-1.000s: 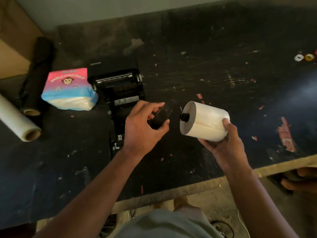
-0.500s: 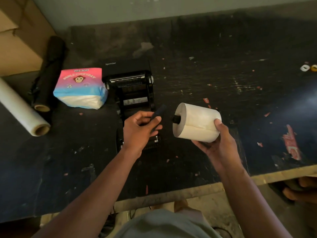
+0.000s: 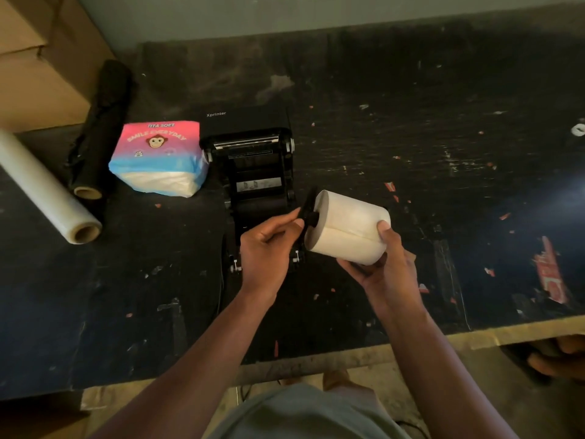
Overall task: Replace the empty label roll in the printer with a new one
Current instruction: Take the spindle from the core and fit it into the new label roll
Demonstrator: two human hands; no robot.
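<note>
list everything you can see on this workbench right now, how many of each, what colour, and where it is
label roll: one, white, held above the table's front middle
black flange piece: one, black, at the roll's left end, on its black spindle
printer: one, black, lid open, middle of the table
tissue pack: one, pink, blue and white, just left of the printer
black film roll: one, black, far left
clear film roll: one, clear, far left edge, nearest the camera
cardboard boxes: brown, top left corner, count unclear
small white ring: one, right edge
table: one, black, scuffed
left hand: one, pinching the flange piece
right hand: one, gripping the label roll from below
</note>
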